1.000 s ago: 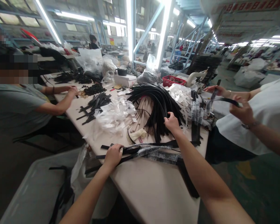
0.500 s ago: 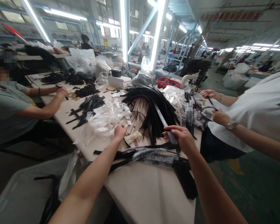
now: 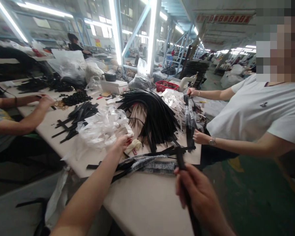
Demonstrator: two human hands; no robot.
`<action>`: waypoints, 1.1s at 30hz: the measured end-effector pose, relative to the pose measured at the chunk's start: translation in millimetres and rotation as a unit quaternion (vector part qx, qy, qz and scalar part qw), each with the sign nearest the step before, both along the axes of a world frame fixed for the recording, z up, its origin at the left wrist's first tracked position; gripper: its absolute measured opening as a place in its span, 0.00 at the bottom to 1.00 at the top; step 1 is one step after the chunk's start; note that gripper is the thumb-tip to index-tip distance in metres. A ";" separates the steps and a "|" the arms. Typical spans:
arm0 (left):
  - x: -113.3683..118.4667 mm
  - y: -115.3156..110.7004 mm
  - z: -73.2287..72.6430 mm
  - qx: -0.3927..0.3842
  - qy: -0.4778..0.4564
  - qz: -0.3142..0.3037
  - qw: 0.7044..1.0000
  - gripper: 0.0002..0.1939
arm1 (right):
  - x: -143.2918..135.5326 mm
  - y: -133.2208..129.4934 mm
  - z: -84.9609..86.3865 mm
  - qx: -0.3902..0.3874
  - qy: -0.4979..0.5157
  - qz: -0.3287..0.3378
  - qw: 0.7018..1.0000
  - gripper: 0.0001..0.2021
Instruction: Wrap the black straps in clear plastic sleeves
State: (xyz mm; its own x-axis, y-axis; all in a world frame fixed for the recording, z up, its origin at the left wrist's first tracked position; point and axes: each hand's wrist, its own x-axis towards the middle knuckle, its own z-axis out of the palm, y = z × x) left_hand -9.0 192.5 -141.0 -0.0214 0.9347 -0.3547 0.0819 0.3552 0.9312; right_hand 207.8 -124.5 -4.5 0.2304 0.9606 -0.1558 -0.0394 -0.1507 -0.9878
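Observation:
My right hand [image 3: 198, 188] is closed around a black strap [image 3: 180, 157], whose upper end stands up past the fingers while the rest hangs down toward the bottom edge. My left hand [image 3: 123, 141] is pinched at the edge of a heap of crumpled white strips [image 3: 104, 126], with a white strip [image 3: 129, 129] at its fingertips. Between and beyond my hands, a large bundle of black straps [image 3: 159, 114] arches over, showing pale undersides. Plastic-wrapped black straps [image 3: 153, 164] lie across the table in front of it.
On the right, a co-worker's hands [image 3: 199, 136] are at another wrapped bundle [image 3: 190, 114]. A person's hands [image 3: 45, 100] work at the left beside short black strips [image 3: 80, 114]. A red basket [image 3: 167, 86] and a white box [image 3: 114, 87] stand behind. The table's edge [image 3: 118, 214] is near me.
My right hand has drawn the black strap away from the big bundle, toward me and down. My left hand stays by the white heap. The co-worker on the right now reaches to the wrapped bundle.

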 end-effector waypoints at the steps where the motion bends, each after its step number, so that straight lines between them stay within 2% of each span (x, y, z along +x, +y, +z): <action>1: -0.7 -20.8 -3.0 -0.017 -0.036 0.003 0.999 0.06 | -22.1 14.3 -20.8 -0.011 0.011 0.014 1.000 0.20; 3: -2.7 -65.2 -10.6 -0.042 -0.089 0.013 0.995 0.08 | -58.3 38.3 -63.2 -0.028 0.036 0.036 0.998 0.20; 5: -4.0 -106.8 -18.2 -0.068 -0.144 0.026 0.987 0.10 | -82.1 50.4 -99.5 -0.047 0.062 0.059 0.995 0.21; 7: -3.4 -139.5 -23.6 -0.101 -0.220 0.048 0.969 0.11 | -96.1 50.6 -124.1 -0.068 0.071 0.079 0.992 0.22; 9: -0.7 -161.3 -25.6 -0.127 -0.290 0.072 0.946 0.12 | -104.7 44.5 -136.5 -0.084 0.059 0.087 0.991 0.21; 13: 8.7 -179.9 -20.2 -0.130 -0.325 0.107 0.931 0.14 | -113.4 34.0 -139.6 -0.074 0.000 0.066 0.995 0.19; 18: 17.7 -183.6 -10.3 -0.134 -0.325 0.110 0.930 0.13 | -112.4 29.5 -134.8 -0.057 -0.066 0.044 0.995 0.17; 22: 21.0 -186.9 -7.2 -0.116 -0.313 0.112 0.936 0.11 | -109.5 27.2 -135.8 -0.048 -0.083 0.057 0.994 0.17; 26: 23.0 -204.2 -13.5 -0.114 -0.271 0.068 0.953 0.13 | -103.2 37.4 -143.2 -0.066 -0.047 0.084 0.993 0.21; 30: 17.6 -222.0 -21.1 -0.147 -0.266 -0.021 0.953 0.15 | -95.0 47.2 -154.0 -0.071 0.005 0.101 0.992 0.25; 31: 14.4 -223.4 -20.3 -0.152 -0.267 -0.031 0.951 0.15 | -94.0 45.8 -156.1 -0.074 0.023 0.106 0.991 0.25; 33: 6.8 -223.6 -15.1 -0.131 -0.276 0.002 0.952 0.14 | -93.8 38.2 -158.5 -0.093 0.070 0.130 0.985 0.25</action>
State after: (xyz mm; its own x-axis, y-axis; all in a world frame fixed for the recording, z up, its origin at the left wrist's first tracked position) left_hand -2.2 -31.0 -156.0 0.2331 0.8132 -0.5332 -0.3965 0.5801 0.7115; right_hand 114.0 -86.4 -163.0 -0.0555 0.9359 -0.3478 -0.1103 -0.3520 -0.9295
